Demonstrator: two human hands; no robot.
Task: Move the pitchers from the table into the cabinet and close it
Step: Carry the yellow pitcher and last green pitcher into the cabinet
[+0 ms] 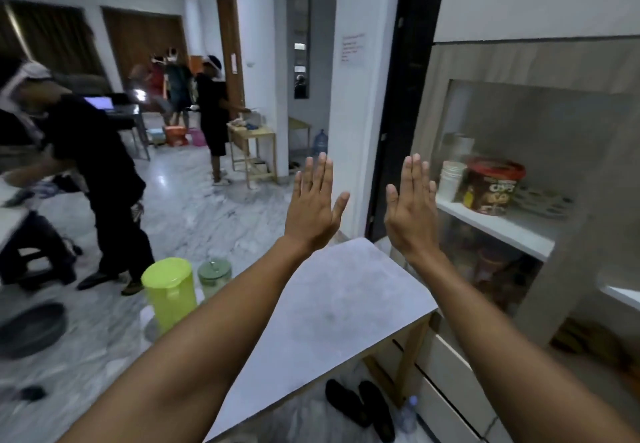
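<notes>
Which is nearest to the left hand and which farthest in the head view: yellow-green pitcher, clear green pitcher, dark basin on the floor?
From the left hand:
1. Clear green pitcher, below-left on the table.
2. Yellow-green pitcher, just left of it.
3. Dark basin, far left.

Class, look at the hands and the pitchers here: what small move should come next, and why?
Probably lower the left hand to the yellow pitcher. Both hands, the right hand too, are raised flat and empty above the table, while the yellow pitcher and the green pitcher stand at its left edge, nearest the left hand. Neither is in the cabinet yet.
</notes>
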